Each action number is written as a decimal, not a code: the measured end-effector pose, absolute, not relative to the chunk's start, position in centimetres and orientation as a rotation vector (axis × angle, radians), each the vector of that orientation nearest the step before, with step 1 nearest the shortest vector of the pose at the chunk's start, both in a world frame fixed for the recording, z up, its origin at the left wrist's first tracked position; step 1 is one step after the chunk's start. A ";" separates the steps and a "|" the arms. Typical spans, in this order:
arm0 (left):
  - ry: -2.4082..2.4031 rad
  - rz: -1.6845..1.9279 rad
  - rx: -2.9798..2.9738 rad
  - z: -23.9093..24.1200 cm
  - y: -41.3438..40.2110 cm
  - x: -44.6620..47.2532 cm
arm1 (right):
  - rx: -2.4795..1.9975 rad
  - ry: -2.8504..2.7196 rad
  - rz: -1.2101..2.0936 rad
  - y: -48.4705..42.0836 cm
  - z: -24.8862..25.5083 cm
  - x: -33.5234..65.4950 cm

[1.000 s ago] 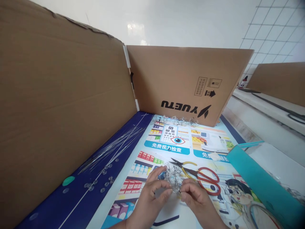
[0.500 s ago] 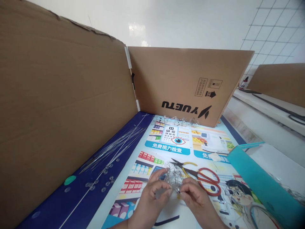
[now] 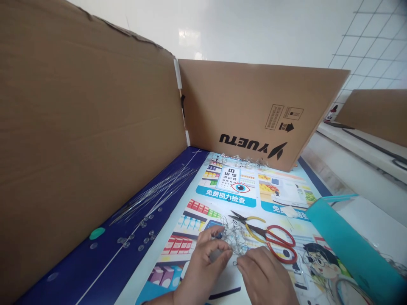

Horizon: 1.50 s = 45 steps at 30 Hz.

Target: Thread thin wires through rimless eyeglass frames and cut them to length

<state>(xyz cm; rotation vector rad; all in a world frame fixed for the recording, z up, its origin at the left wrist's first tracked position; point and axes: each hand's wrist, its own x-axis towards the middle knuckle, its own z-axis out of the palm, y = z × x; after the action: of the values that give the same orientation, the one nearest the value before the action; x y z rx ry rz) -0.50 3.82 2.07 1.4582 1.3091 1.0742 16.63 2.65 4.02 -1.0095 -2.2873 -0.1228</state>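
Observation:
My left hand [image 3: 203, 264] and my right hand [image 3: 262, 275] meet low in the middle of the view, over a colourful printed poster [image 3: 248, 195]. Between their fingertips is a tangled cluster of thin wire and clear beads [image 3: 233, 238]. The left fingers pinch its near left side. My right thumb and forefinger pinch a small wire end at its lower edge. Just behind the cluster lie yellow-handled pliers [image 3: 251, 220] and red-handled scissors [image 3: 281, 243].
Cardboard walls stand at the left [image 3: 79, 127] and at the back [image 3: 254, 110]. A bundle of straight thin wires [image 3: 155, 195] and several clear beads [image 3: 140, 239] lie on the blue strip at the left. A teal box [image 3: 346, 243] stands at the right.
The view has shifted slightly. My right hand has dropped a little lower and nearer, still pinching the wire; the left hand keeps its hold on the cluster.

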 end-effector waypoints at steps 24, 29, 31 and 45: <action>1.185 1.107 1.605 2.7 3.4 -0.9 | -1.114 -2.358 -0.485 3.4 4.2 14.9; 1.207 1.150 1.639 2.3 3.7 -1.0 | -1.168 -2.327 -0.317 3.6 3.4 15.2; 1.206 1.159 1.663 2.2 3.8 -1.1 | -1.190 -2.309 -0.232 3.7 3.2 15.2; 1.236 1.141 2.134 1.9 3.3 -1.5 | -1.307 -2.180 0.050 3.5 2.9 15.7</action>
<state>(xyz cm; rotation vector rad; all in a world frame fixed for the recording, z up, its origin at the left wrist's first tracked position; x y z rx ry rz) -1.53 3.26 1.92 2.1341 1.2362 1.1412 15.71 3.53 2.93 -1.3065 -2.1803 0.0499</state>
